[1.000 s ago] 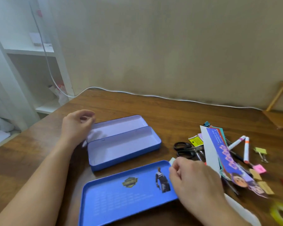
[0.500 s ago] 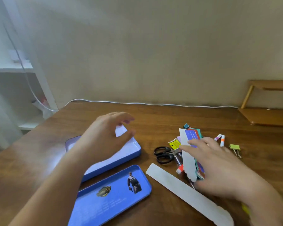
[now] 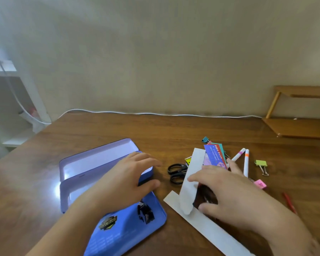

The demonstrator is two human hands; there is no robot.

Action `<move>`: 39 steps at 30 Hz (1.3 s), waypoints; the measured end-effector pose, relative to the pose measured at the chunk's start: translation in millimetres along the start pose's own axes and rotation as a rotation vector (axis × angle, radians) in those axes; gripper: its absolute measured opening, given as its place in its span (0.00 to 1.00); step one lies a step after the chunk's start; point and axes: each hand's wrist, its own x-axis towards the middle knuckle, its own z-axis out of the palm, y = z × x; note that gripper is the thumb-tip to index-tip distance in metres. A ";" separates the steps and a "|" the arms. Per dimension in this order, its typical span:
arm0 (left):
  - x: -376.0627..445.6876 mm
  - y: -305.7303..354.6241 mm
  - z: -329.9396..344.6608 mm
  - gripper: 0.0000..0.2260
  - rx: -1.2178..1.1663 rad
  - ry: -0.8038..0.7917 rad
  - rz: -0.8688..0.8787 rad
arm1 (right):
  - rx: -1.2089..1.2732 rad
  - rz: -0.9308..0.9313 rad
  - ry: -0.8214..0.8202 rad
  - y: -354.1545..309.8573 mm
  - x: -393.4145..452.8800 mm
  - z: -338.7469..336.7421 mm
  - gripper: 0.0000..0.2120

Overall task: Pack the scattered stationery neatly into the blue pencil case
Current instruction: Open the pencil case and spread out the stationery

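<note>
Right hand [image 3: 227, 193] lies spread over the stationery pile, fingers and thumb curling round a bundle of paper strips [image 3: 213, 157]; the grip looks begun, not yet firm. Left hand [image 3: 126, 180] hovers open, fingers relaxed, over the right end of the case [image 3: 76, 174], holding nothing. That open case sits to the left of the pile, its long axis running left to right and tilted away, roughly across the strips' length. Its lid [image 3: 122, 228] lies nearer the person. Scissors [image 3: 176, 172] lie between case and pile. The right hand is the nearer to the strips; I judge they must be turned to lie along the case.
</note>
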 end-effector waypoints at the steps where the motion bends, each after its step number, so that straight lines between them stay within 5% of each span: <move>1: 0.2 1.1 0.7 0.17 -0.012 -0.011 0.012 | -0.015 -0.039 -0.007 -4.9 0.6 2.2 0.26; 13: 0.3 1.2 0.2 0.13 -0.039 -0.085 0.090 | -0.078 -0.346 0.118 -25.7 11.8 13.7 0.13; 19: 0.1 2.6 -1.4 0.15 -0.133 0.018 0.054 | 0.075 -0.414 0.503 -19.4 9.5 1.7 0.14; 22: 0.2 3.3 -1.7 0.16 -0.147 0.081 0.056 | 0.002 -0.342 0.266 -20.4 11.3 8.6 0.27; 25: 0.9 2.7 -1.4 0.15 -0.125 0.100 0.046 | -0.034 -0.324 0.065 -20.6 17.5 25.8 0.25; 31: 2.8 -3.5 0.2 0.14 -0.132 0.134 0.028 | -0.115 -0.485 0.352 -18.0 24.0 16.9 0.10; 33: 2.3 -3.6 -0.4 0.12 -0.200 0.179 -0.011 | 0.081 -0.514 0.573 -13.6 17.8 10.0 0.09; 35: 2.2 1.3 -2.1 0.18 -0.402 0.167 -0.030 | 0.545 -0.457 0.755 -15.8 12.0 1.8 0.10; 39: -0.2 19.0 -4.4 0.29 -1.122 -0.136 0.038 | 1.183 -0.186 0.835 -43.0 19.7 -5.4 0.09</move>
